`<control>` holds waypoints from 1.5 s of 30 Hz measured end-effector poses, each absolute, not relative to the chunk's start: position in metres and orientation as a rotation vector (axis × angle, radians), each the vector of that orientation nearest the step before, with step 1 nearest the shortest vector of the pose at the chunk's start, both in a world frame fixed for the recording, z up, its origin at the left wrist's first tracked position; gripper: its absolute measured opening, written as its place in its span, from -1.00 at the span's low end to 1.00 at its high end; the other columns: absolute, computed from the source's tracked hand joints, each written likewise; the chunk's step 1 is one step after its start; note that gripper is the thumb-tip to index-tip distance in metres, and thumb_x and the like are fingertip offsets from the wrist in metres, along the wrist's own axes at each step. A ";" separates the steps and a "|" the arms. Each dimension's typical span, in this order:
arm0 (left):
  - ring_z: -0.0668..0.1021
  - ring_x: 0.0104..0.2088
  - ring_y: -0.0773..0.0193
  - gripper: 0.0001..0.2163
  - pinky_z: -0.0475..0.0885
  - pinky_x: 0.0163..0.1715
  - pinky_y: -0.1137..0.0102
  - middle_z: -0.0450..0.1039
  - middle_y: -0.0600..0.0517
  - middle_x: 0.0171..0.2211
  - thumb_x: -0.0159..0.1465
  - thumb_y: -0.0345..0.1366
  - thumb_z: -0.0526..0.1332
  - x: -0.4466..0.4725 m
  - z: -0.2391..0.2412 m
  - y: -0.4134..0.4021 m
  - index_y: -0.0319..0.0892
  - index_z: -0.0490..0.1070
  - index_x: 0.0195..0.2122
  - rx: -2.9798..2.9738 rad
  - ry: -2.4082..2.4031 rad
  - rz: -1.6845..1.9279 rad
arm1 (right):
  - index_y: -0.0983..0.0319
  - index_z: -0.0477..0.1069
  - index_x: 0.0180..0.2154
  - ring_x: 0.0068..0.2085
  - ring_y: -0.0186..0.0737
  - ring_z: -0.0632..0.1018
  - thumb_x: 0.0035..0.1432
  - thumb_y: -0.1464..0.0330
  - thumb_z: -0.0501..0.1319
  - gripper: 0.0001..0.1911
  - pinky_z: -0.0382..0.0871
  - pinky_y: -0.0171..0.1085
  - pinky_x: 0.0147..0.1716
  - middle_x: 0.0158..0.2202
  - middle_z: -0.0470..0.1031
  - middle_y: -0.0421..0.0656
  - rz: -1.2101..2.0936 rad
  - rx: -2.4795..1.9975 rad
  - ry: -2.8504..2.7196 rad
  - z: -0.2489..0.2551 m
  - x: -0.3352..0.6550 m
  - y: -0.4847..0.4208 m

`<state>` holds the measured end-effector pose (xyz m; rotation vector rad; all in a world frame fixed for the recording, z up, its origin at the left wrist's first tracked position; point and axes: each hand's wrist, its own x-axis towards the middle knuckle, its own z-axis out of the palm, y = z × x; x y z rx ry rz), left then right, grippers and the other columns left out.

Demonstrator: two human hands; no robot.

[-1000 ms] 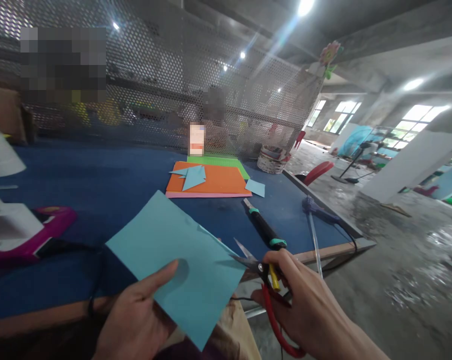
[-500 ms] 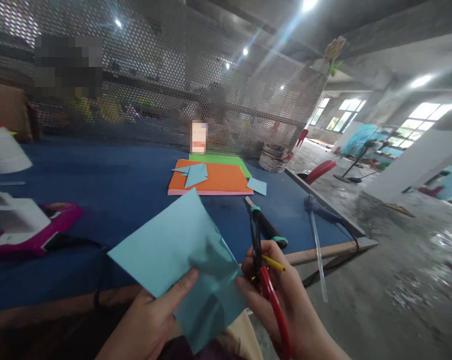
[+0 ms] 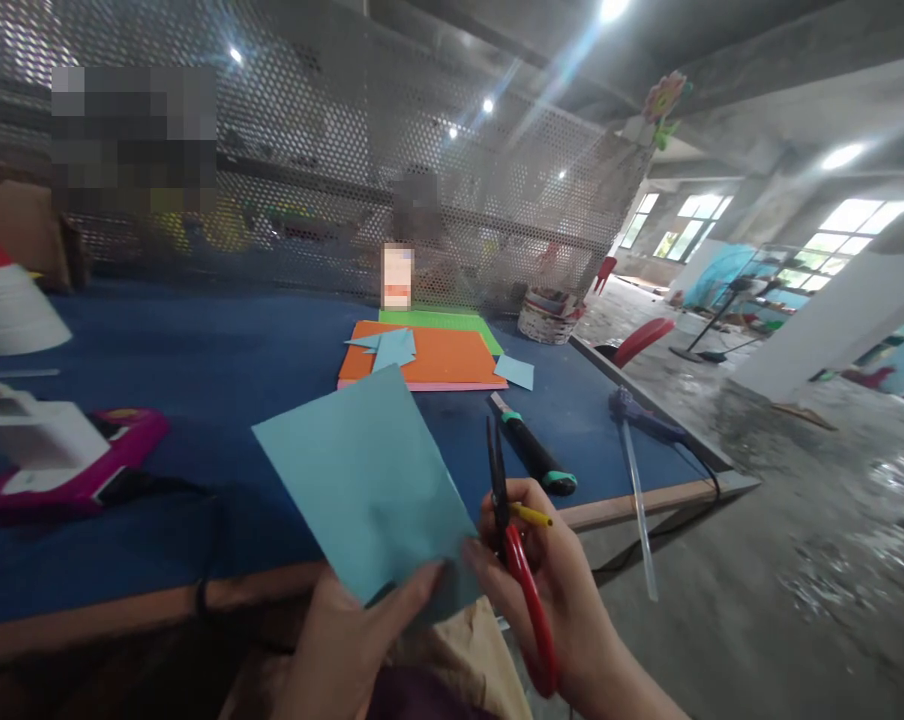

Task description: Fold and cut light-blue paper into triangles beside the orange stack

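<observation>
A sheet of light blue paper [image 3: 362, 470] is tilted up in front of me, over the table's near edge. My left hand [image 3: 362, 635] grips its lower edge, thumb on top. In my right hand [image 3: 549, 570] are red-handled scissors [image 3: 525, 590], blades pointing up and away, together with a short yellow pencil [image 3: 531, 515]. The right thumb and finger also touch the paper's right corner. Beyond the scissors lies a black-and-green utility knife [image 3: 534, 450]. Light blue paper scraps [image 3: 393, 348] rest on a stack of orange paper [image 3: 452, 355].
A white lamp with a purple base [image 3: 133, 440] stands at left, its cord trailing to the table's front edge. At right lies a glue gun [image 3: 647, 415] with a clear stick [image 3: 636, 500] overhanging the edge. A small basket [image 3: 548, 315] stands by the mesh partition [image 3: 309, 130].
The blue paper has turned and its left corner has shifted right. My left hand has slid right and lower along it. The scissors have moved slightly left with my right hand.
</observation>
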<state>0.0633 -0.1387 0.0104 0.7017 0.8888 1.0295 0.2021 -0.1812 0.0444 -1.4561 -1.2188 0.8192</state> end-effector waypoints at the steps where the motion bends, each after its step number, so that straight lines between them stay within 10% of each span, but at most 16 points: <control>1: 0.63 -0.28 0.16 -0.56 0.53 -0.22 0.39 0.62 -0.02 -0.31 -0.15 -0.16 0.52 0.064 0.009 -0.136 -0.22 0.52 -0.26 0.700 0.895 1.029 | 0.13 0.21 -0.19 -0.41 -0.38 0.40 0.16 0.23 0.24 -0.74 0.31 -0.39 -0.42 -0.40 0.32 -0.32 0.804 -1.482 -1.243 0.046 0.204 -0.183; 12: 0.63 -0.19 0.16 -0.61 0.54 -0.15 0.42 0.61 0.04 -0.27 -0.06 -0.23 0.50 0.068 -0.003 -0.120 -0.21 0.51 -0.21 0.600 0.902 1.178 | 0.13 0.23 -0.02 -0.30 -0.05 0.60 0.09 0.24 0.29 -0.57 0.49 -0.19 -0.46 -0.22 0.46 -0.09 -0.481 -1.944 -1.855 0.020 0.225 -0.208; 27: 0.59 -0.08 0.05 -0.67 0.53 -0.07 0.39 0.60 0.06 -0.31 -0.21 -0.36 0.53 0.060 0.001 -0.123 -0.18 0.54 -0.38 0.724 0.950 1.122 | 0.10 0.32 -0.12 -0.36 -0.11 0.61 0.13 0.25 0.29 -0.72 0.42 -0.28 -0.53 -0.28 0.50 -0.17 -0.483 -2.005 -1.864 0.012 0.225 -0.208; 35: 0.59 -0.08 0.09 -0.49 0.51 -0.06 0.37 0.59 0.06 -0.18 -0.15 -0.37 0.51 0.066 0.000 -0.126 -0.16 0.48 -0.13 0.591 0.896 1.135 | 0.15 0.38 -0.17 -0.37 -0.19 0.62 0.28 0.18 0.13 -0.80 0.43 -0.33 -0.49 -0.33 0.52 -0.15 -0.388 -1.915 -1.888 0.016 0.226 -0.206; 45: 0.61 -0.13 0.02 -0.69 0.56 -0.13 0.31 0.60 0.05 -0.32 -0.21 -0.35 0.53 0.066 0.007 -0.126 -0.18 0.52 -0.41 0.544 0.802 1.083 | 0.18 0.42 -0.25 -0.45 -0.21 0.61 0.33 0.09 0.04 -0.66 0.37 -0.34 -0.55 -0.42 0.52 -0.17 -0.431 -1.826 -1.869 0.018 0.225 -0.204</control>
